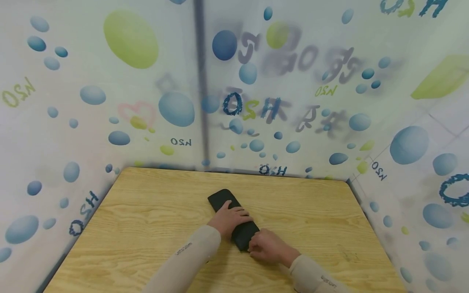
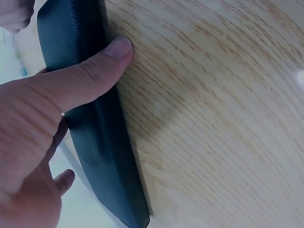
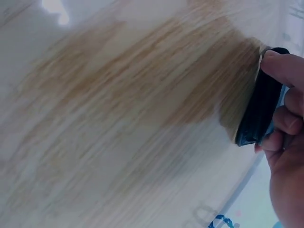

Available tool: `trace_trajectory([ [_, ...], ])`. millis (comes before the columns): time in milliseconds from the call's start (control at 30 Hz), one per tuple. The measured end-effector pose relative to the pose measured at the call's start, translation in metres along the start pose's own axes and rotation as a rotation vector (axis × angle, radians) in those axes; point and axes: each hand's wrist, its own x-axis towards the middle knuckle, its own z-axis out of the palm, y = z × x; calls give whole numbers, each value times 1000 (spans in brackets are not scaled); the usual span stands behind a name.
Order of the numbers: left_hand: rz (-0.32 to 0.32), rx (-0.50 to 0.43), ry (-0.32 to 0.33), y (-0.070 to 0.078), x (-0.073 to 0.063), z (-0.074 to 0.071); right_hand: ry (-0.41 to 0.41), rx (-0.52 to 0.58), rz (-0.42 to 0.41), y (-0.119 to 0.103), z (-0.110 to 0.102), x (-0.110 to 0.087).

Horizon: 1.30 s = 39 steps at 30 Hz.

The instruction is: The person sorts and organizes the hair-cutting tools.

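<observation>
A long black case [image 1: 246,235] with a leather-like grain lies slantwise on the wooden table. My left hand [image 1: 229,219] grips it across the middle, thumb along one side and fingers over the other. In the left wrist view the thumb [image 2: 95,76] crosses the case's grained top [image 2: 88,137]. At the near right end, my right hand [image 1: 269,246] pinches the edge with curled fingers. From the right wrist, that end of the case [image 3: 261,107] shows with the thumb [image 3: 282,64] on its corner. Part of the case is hidden under my left hand.
The pale wood-grain table [image 1: 157,203] has its far edge close to a white curtain [image 1: 176,73] printed with blue and green drops and letters. The same printed material stands at the left and right sides.
</observation>
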Motion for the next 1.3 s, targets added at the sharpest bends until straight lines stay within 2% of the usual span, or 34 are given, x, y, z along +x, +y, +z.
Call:
trace_trajectory([
  [233,0,-1,-7,-1,1,0,8,-39,-27,-7,-1,2],
  [533,10,-13,16,-3,-1,2,23,-76,-52,-4,7,6],
  [633,10,-45,17,-2,-4,1,25,-61,-39,-3,7,5],
  [800,-16,-150,39,1,-10,2,33,-26,3,-2,6,1],
  [933,-77,-248,33,4,-14,3,42,2,19,1,4,-2],
  [1100,-180,-350,-20,10,-16,2,81,9,5,9,4,-6],
  [1200,-268,-363,43,14,-16,3,99,13,11,16,3,-10],
  [1300,-387,-317,156,19,-15,6,117,39,43,26,2,-15],
])
